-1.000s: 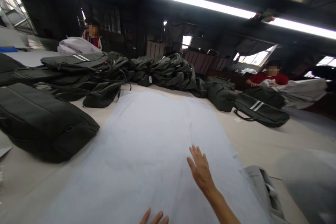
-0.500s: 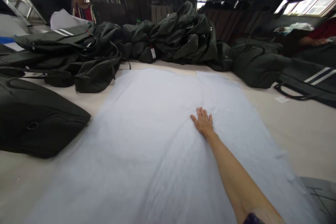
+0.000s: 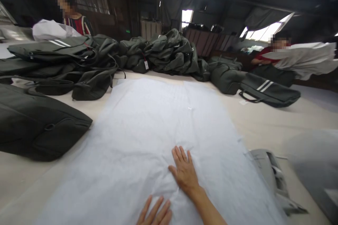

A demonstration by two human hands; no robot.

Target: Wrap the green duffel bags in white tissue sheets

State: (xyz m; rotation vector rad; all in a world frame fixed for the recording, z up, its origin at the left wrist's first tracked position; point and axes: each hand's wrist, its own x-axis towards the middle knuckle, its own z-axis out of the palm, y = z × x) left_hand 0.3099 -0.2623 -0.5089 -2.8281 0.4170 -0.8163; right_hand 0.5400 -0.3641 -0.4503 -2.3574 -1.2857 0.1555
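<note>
A wide, thin bluish-white sheet (image 3: 148,119) lies spread over the pale table, with small creases near the hands; whether it is plastic or paper I cannot tell. My right hand (image 3: 185,172) rests palm down on it, fingers spread. Lower and to the left, at the bottom edge of the picture, my left hand (image 3: 155,212) shows only its outstretched fingers, also on the sheet. Neither hand holds anything. A dark green bag (image 3: 44,123) sits left of the sheet, apart from both hands.
Dark green bags are heaped (image 3: 171,52) along the back. A striped bag (image 3: 269,89) lies at the right. A grey slotted object (image 3: 274,175) sits right of the sheet, beside translucent material (image 3: 314,161). One person (image 3: 79,24) stands back left; another (image 3: 264,56) handles pale sheeting at right.
My right hand has drawn back toward me along the sheet. My left hand has come into view at the bottom. The view has turned to the right, showing more there.
</note>
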